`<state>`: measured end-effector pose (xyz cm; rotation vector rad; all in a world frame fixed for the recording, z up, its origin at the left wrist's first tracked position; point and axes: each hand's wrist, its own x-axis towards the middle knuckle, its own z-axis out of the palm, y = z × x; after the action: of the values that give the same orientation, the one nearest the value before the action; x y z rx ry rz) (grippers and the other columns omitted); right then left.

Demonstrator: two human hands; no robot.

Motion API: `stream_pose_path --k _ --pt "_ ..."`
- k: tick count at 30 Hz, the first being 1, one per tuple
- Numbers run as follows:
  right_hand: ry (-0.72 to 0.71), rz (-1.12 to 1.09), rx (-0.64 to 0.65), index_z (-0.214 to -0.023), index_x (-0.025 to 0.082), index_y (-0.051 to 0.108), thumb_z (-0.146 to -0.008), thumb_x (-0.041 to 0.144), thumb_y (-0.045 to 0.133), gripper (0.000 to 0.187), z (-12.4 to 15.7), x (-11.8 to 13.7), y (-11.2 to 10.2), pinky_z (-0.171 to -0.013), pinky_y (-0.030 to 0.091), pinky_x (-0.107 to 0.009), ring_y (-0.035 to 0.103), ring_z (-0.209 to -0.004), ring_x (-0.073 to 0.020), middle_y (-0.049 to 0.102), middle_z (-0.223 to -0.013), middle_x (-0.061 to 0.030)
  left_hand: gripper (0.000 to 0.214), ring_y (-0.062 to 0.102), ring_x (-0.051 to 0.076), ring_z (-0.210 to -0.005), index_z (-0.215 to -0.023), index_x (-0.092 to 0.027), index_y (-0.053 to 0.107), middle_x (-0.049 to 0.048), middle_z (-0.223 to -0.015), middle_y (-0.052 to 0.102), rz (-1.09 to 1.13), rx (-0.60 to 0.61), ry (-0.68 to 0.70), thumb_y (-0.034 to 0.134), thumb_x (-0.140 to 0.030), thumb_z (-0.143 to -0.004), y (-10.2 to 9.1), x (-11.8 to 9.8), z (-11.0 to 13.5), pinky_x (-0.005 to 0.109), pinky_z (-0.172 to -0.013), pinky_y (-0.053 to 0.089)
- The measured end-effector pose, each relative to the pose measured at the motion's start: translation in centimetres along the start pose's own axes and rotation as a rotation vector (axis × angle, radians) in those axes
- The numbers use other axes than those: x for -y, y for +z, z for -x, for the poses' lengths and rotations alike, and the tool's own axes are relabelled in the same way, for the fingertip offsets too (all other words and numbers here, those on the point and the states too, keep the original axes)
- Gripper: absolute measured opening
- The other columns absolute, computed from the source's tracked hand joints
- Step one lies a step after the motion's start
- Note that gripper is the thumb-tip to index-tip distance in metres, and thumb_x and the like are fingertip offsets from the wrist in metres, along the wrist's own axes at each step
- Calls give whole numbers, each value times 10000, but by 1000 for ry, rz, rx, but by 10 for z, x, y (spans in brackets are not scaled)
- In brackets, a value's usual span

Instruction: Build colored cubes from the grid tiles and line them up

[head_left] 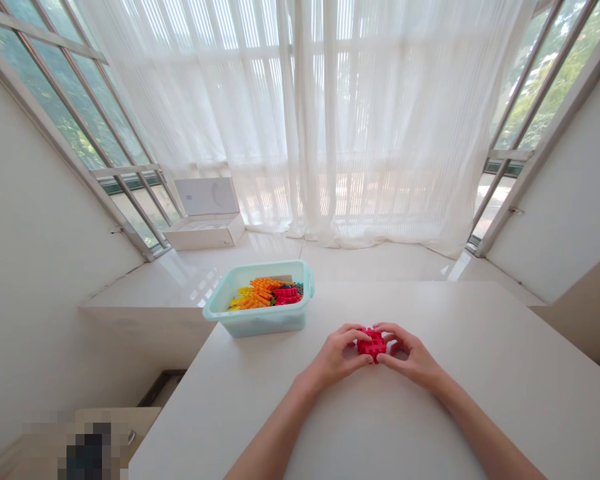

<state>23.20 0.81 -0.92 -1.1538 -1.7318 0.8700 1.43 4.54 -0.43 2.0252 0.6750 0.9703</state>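
Note:
My left hand (337, 355) and my right hand (406, 357) both grip a red assembly of interlocking plastic building pieces (371, 345), held just above the white table (380, 427) or resting on it. The fingers of both hands wrap its sides, and part of it is hidden behind them. Beyond my hands stands a pale turquoise plastic tub (257, 300), holding a heap of orange, yellow, red and dark plastic pieces.
The tub sits at the table's far left corner. Behind the table lie a glossy white window ledge (230, 267) and an open white cardboard box (205, 213). Sheer white curtains (330, 113) hang behind them, with glazed windows on both sides.

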Motion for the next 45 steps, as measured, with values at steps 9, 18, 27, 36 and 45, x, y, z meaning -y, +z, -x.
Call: stream_pose_path --k 9,18,27,36,45 --pt "-138 190 -70 -1056 270 641 -800 255 684 260 3 3 1 -634 553 -331 641 -746 -178 663 -1170 -70 267 604 221 -1142 -1079 -231 660 93 -1227 618 -32 6 49 713 -272 -821 0 -3 1 350 -989 494" --pt "-169 204 -92 -1058 267 631 -821 232 654 241 4 7 4 -622 544 -330 645 -767 -181 647 -1176 -78 214 569 222 -1196 -1065 -223 661 86 -1219 619 -41 -10 43 669 -284 -861 2 -7 1 364 -1017 489" --pt "-100 162 -66 -1087 266 584 -807 229 656 292 2 6 4 -631 539 -307 637 -745 -159 637 -1139 -49 290 587 214 -1160 -1135 -239 634 80 -1253 597 -13 -6 22 676 -264 -849 4 1 1 364 -973 528" --pt "11 184 22 -1260 259 501 -789 329 715 522 5 5 4 -659 526 -319 633 -804 -194 669 -1040 -52 530 621 242 -1109 -1237 -210 516 96 -1173 641 123 29 -151 748 -253 -763 1 -1 2 365 -891 566" --pt "56 68 35 -1272 261 493 -785 355 719 544 2 -4 -1 -709 528 -328 624 -886 -204 572 -1288 -93 522 646 206 -1008 -1241 -218 521 98 -1180 647 -90 -81 -38 743 -263 -771 -7 -11 6 331 -794 555"
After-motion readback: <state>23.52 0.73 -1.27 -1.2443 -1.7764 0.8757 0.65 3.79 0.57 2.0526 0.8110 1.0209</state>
